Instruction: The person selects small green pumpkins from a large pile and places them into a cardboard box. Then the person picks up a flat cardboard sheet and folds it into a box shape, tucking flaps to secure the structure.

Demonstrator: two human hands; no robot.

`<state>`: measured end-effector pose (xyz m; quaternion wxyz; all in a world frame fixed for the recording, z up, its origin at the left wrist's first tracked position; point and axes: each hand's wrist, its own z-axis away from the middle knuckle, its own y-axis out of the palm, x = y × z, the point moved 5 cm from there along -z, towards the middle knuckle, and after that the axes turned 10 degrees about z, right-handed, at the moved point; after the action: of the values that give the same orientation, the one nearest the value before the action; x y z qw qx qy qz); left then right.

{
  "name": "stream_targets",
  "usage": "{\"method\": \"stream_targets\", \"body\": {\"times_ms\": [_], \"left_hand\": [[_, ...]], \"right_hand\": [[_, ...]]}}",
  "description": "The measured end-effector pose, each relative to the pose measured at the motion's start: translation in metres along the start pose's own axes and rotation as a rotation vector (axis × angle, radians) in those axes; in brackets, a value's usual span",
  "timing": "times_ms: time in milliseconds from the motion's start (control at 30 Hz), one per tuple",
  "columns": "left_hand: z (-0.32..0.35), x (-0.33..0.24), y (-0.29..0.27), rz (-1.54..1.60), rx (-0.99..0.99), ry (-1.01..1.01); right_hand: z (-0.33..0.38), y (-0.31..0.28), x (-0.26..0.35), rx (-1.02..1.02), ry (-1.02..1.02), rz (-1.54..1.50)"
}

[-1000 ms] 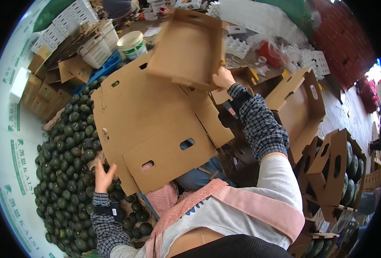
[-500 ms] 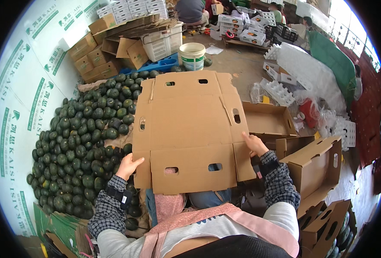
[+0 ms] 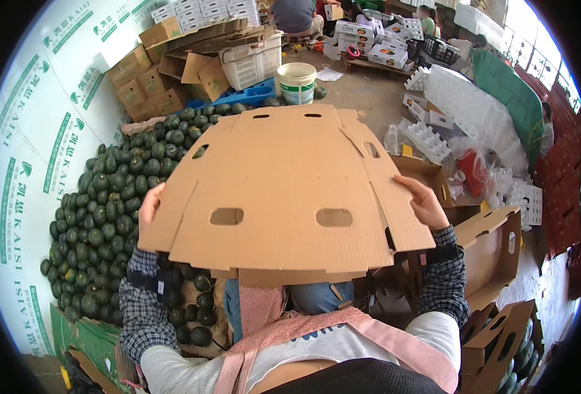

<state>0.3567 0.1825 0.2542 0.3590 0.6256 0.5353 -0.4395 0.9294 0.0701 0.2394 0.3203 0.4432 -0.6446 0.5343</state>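
A packing-shed floor heaped with dark green squashes (image 3: 106, 210). The flat cardboard box blank (image 3: 284, 190) now sits level and nearer, left hand (image 3: 149, 205) and right hand (image 3: 427, 203) gripping its side edges, ready for folding.

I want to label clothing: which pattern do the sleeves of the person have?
The sleeves are dark checked, blue and white plaid. The head view shows it best.

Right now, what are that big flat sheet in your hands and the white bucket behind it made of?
The flat box blank looks like corrugated cardboard: matte brown, with creased fold lines and punched oval handle holes. The left hand and right hand grip its edges. The white bucket seems to be smooth plastic, slightly glossy.
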Motion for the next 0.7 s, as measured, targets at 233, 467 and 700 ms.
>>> {"method": "stream_targets", "body": {"times_ms": [233,467,700], "left_hand": [[-0.008,-0.018,-0.008,-0.035,-0.054,0.485],[0.085,-0.022,0.035,-0.174,-0.059,0.218],[0.187,0.016,0.09,0.555,0.342,0.081]], "right_hand": [[0.017,-0.011,-0.001,-0.789,-0.172,-0.077],[0.08,0.046,-0.008,-0.485,-0.141,-0.319],[0.113,0.113,0.063,0.085,-0.298,-0.002]]}}
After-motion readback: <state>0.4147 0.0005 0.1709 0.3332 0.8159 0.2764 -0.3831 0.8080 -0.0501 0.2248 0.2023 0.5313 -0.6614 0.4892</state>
